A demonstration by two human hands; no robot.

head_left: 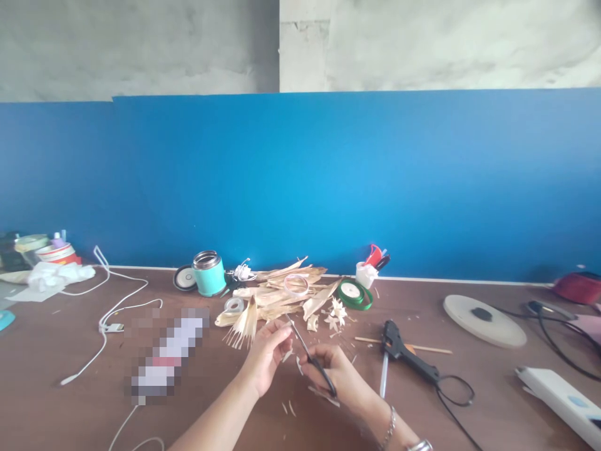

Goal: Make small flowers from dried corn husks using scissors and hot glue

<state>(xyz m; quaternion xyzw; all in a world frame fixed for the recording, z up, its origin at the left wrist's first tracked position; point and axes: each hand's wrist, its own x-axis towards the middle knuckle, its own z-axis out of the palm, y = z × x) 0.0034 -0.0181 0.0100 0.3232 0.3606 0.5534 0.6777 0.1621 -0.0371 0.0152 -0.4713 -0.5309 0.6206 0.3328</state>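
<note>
In my right hand (335,373) is a pair of scissors (315,362) with dark handles, the blades pointing up and left. Their tips come close to the fingertips of my left hand (270,354), which is closed in a pinch. Whatever lies between those fingers is too small to make out. Just beyond my hands spreads a pile of dried corn husks (277,297). A husk cut into a fringe (245,322) lies left of my left hand, and small husk flowers (335,313) lie beyond my right hand. Thin husk scraps (292,408) are scattered around.
A black glue gun (406,351) and a thin stick (436,350) lie to the right. Behind stand a turquoise jar (209,282), a green ribbon roll (361,304) and a white cup (365,275) of tools. White cables (110,307) trail left; a round lid (488,335) is far right.
</note>
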